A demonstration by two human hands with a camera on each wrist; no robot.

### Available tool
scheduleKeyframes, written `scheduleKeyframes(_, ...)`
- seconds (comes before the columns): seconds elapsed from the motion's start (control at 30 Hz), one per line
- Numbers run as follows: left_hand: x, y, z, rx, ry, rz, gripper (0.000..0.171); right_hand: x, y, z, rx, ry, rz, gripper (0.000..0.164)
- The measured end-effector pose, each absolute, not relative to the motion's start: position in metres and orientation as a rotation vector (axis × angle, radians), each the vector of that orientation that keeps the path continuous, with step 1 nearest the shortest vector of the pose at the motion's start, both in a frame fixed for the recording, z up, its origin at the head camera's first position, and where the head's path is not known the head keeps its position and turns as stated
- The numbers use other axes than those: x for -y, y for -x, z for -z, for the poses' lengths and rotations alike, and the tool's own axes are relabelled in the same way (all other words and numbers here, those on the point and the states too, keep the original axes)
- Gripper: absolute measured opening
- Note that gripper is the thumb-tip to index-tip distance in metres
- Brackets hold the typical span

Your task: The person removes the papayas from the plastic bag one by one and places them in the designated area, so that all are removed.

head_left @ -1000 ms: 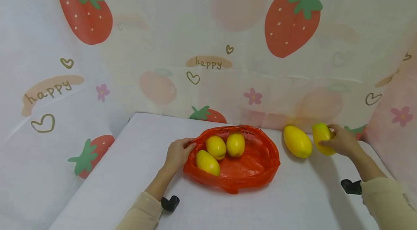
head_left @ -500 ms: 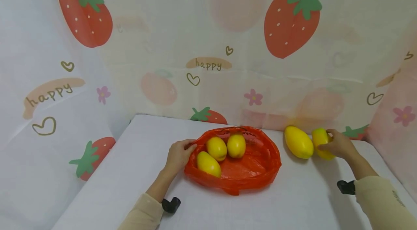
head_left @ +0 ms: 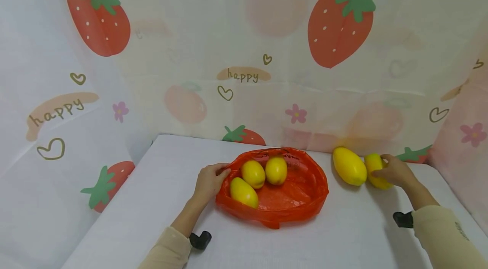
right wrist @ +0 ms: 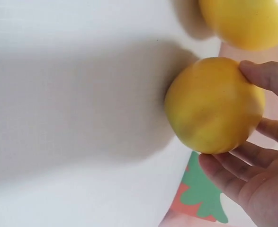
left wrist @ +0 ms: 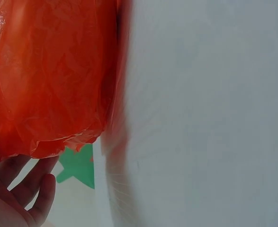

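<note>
A red plastic bag lies spread with its mouth facing up, and three yellow mangoes sit in its left part. My left hand pinches the bag's left rim; in the left wrist view its fingers reach under the red film. On the right, my right hand grips another mango from its right side, thumb on one side and fingers on the other. This mango is low at the white table, and the fingers hide part of it. Just left of it lies one more mango.
White cloth covers the table. A fabric backdrop with printed strawberries rises behind the far edge, close to the right mangoes. Black wrist mounts jut from both sleeves.
My right hand has lowered the mango toward the table, beside the other one, moving slightly nearer to me. The left hand and bag stay in place.
</note>
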State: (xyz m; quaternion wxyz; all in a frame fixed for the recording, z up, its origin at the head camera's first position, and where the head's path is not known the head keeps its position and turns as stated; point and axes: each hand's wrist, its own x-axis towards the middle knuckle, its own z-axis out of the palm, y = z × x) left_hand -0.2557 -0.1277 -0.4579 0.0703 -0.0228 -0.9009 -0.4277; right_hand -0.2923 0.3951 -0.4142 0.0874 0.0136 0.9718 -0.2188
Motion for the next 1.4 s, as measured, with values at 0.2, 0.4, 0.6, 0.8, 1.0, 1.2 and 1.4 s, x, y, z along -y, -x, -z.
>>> scheduleKeyframes(0.2,0.128,0.256,0.459,2.709,0.075,1.283,0.027,-0.395,0.291,0.414,-2.852,-0.080,0.672,0.087)
scheduleKeyframes(0.4,0.127,0.256,0.459,2.712,0.074,1.280,0.027,-0.394,0.290,0.412,-2.846,-0.078,0.659,0.086)
scheduleKeyframes(0.6,0.127,0.255,0.459,2.702,0.080,1.272,0.027,-0.397,0.291,0.410,-2.869,-0.050,0.601,0.080)
scheduleKeyframes(0.8,0.128,0.254,0.459,2.699,0.077,1.284,0.027,-0.398,0.291,0.406,-2.896,-0.036,0.552,0.077)
scheduleKeyframes(1.0,0.128,0.254,0.459,2.708,0.069,1.276,0.027,-0.395,0.287,0.398,-2.906,-0.029,0.592,0.074)
scheduleKeyframes(1.2,0.127,0.254,0.458,2.709,0.066,1.277,0.027,-0.386,0.283,0.384,-2.960,-0.069,0.669,0.070)
scheduleKeyframes(1.4,0.127,0.254,0.456,2.709,0.066,1.270,0.027,-0.366,0.277,0.366,-2.981,-0.112,0.775,0.072)
